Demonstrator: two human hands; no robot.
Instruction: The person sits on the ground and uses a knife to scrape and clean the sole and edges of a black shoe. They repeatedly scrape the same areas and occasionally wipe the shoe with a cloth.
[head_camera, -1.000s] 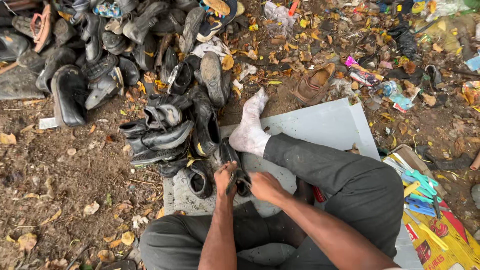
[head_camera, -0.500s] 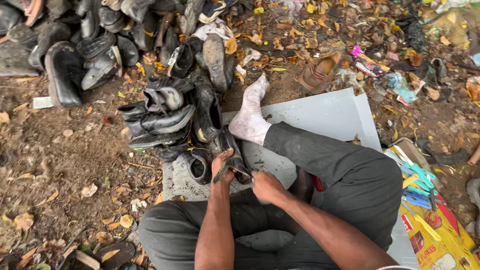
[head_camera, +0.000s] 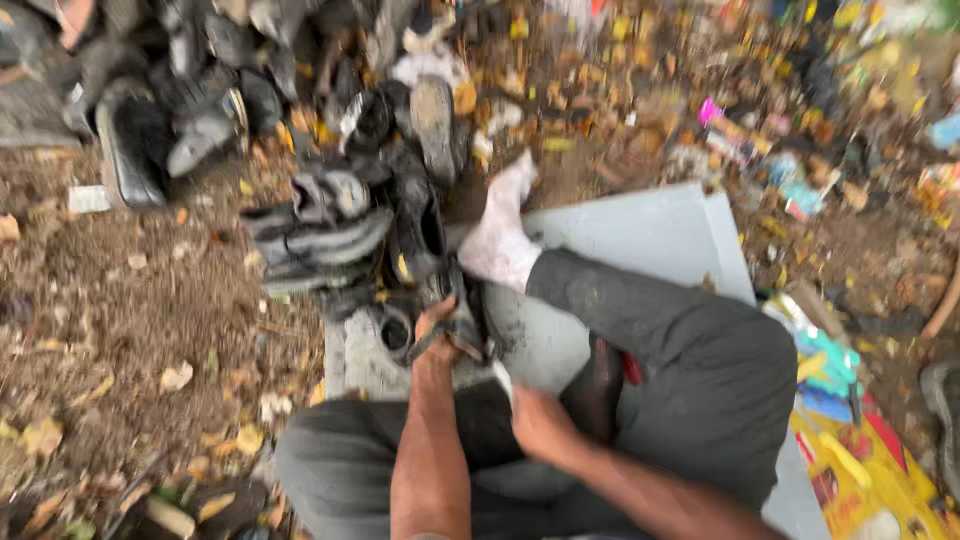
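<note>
Just below the middle of the frame, the left hand is closed around a dark shoe, with a strap or lace crossing under its fingers. The shoe stands out from the top of the fist, its long axis running up the frame toward the foot in a white sock, which lies just above it. The picture is blurred, so how tightly the fingers wrap cannot be told, only that they hold the shoe.

The right hand sits lower and to the right, near the lap in dark grey trousers, its fingers curled. Whether it holds anything small cannot be told. It lies apart from the shoe, so the left hand is the nearer one, and the shoe lies up and to the left of the right hand.

A pale grey board lies under the leg. A heap of dark shoes sits left of centre and runs to the upper left, on leaf-strewn dirt.
</note>
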